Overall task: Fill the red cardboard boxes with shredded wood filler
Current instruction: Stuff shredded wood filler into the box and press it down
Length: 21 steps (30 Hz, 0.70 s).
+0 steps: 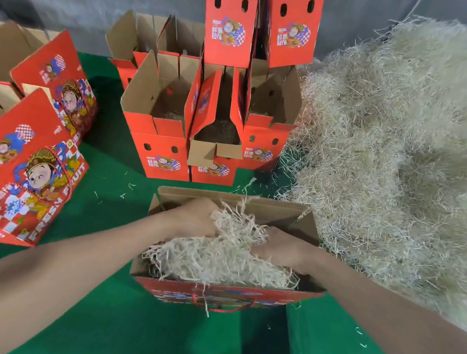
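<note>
Red cardboard box [227, 294] stands on green cloth [102, 292], just in front of the person. Its mouth faces up, its long axis runs left to right, and its printed side and red cord handle [224, 309] face the camera. Shredded wood filler [215, 261] heaps above the rim. Both hands are down in it: left hand [196, 218] at the far left, right hand [278, 249] at the right, a raised tuft between them. Fingers are buried, so I cannot tell whether they grip or press. A big loose pile of filler [395, 138] lies right of the box. Open upright boxes [160, 133] are clustered behind, and closed boxes [31, 168] lie tilted at left.
</note>
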Tool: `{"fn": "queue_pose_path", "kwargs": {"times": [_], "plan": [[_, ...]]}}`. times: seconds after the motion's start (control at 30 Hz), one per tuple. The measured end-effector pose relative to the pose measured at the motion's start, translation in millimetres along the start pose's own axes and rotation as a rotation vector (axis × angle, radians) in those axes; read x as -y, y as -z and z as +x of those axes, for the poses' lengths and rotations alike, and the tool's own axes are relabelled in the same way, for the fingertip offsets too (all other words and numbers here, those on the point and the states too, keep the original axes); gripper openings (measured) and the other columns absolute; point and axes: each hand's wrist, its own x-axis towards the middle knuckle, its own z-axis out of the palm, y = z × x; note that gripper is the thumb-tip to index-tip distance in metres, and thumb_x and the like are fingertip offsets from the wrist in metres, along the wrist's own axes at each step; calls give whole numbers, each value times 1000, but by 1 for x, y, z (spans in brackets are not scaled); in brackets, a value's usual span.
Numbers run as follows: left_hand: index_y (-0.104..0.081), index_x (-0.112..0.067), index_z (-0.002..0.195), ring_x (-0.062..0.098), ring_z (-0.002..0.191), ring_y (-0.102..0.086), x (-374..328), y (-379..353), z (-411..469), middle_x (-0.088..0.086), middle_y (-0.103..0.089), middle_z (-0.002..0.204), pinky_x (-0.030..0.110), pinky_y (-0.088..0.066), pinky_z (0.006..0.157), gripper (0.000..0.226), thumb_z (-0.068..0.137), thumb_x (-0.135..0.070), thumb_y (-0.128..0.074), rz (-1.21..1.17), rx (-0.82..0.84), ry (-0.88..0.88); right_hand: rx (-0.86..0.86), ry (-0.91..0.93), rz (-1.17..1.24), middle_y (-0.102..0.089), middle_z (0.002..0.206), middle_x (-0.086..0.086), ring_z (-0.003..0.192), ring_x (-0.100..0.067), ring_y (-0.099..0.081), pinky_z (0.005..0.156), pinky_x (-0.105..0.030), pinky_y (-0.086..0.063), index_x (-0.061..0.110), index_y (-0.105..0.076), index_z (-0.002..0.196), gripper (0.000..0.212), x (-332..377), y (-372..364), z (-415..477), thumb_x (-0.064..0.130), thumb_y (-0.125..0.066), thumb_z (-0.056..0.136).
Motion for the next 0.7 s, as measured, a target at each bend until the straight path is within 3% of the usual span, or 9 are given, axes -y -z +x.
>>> {"fn": "queue_pose_path", "kwargs": {"times": [0.07, 0.17, 0.27, 0.33, 0.4, 0.47, 0.57, 0.63, 0.7], "plan": [[-56, -10, 93, 17, 73, -51, 7, 8, -3, 7, -50, 86, 26, -40, 63, 15, 82, 0, -53, 18, 6, 38, -58, -39, -21, -20, 150, -15, 133, -30, -28, 109, -43, -21, 5, -8, 146, 73, -10, 6, 0, 30, -51, 93], [-36, -12, 137, 21, 134, -30, 15, 20, -14, 4, -34, 144, 34, -24, 109, 64, 83, -27, -66, -62, 255, 192, -80, -70, 79, -28, 146, -16, 132, -31, -30, 107, -42, -24, 5, -11, 145, 71, -20, 13, -1, 28, -52, 92], [-48, -23, 115, 19, 139, -19, 20, 28, -20, -9, -39, 134, 35, -13, 112, 36, 82, -27, -63, -57, 451, 274, -114, -83, 301, -23, 150, -10, 138, -30, -20, 110, -47, -16, 11, -20, 144, 65, -23, 16, -2, 32, -51, 92], [-29, -17, 140, 20, 141, -19, 25, 24, -17, -4, -29, 146, 32, -17, 112, 67, 82, -16, -64, 48, 490, 279, -136, -100, 456, -30, 147, -10, 134, -28, -31, 108, -46, -23, 13, -32, 140, 55, -24, 21, -2, 32, -51, 92], [-10, -17, 148, 20, 141, -18, 23, 16, -11, 2, -15, 154, 34, -17, 115, 86, 82, -5, -62, -7, 382, 231, -105, -106, 611, -60, 119, -14, 99, -22, -64, 88, -40, -51, 10, -49, 124, 38, -19, 25, -4, 26, -55, 90], [-20, -11, 145, 23, 140, -20, 14, 16, -8, 9, -20, 152, 38, -16, 115, 78, 81, 0, -62, -228, 193, 202, -6, -80, 776, -72, 80, -10, 65, -17, -70, 57, -31, -56, 7, -56, 107, 30, -12, 27, -11, 22, -61, 81], [-35, -7, 132, 24, 139, -17, 10, 21, -3, 13, -21, 150, 35, -14, 111, 61, 79, 1, -65, -471, 61, 248, 170, 57, 841, -66, 111, -16, 100, -30, -64, 85, -44, -49, 6, -55, 115, 57, -14, 30, -18, 26, -73, 65], [-32, -5, 134, 23, 138, -15, 8, 20, -5, 10, -19, 150, 35, -16, 110, 67, 77, 2, -67, -593, 47, 246, 208, 66, 755, -42, 140, -16, 127, -33, -43, 106, -52, -30, 14, -47, 129, 83, -16, 31, -20, 28, -80, 54], [-37, -6, 128, 23, 126, -33, 5, 13, -9, 10, -31, 139, 35, -30, 102, 64, 74, 2, -70, -688, 66, 260, 180, 31, 634, -20, 151, -8, 140, -29, -16, 113, -51, -9, 22, -43, 124, 74, -9, 21, -19, 30, -78, 60]]}}
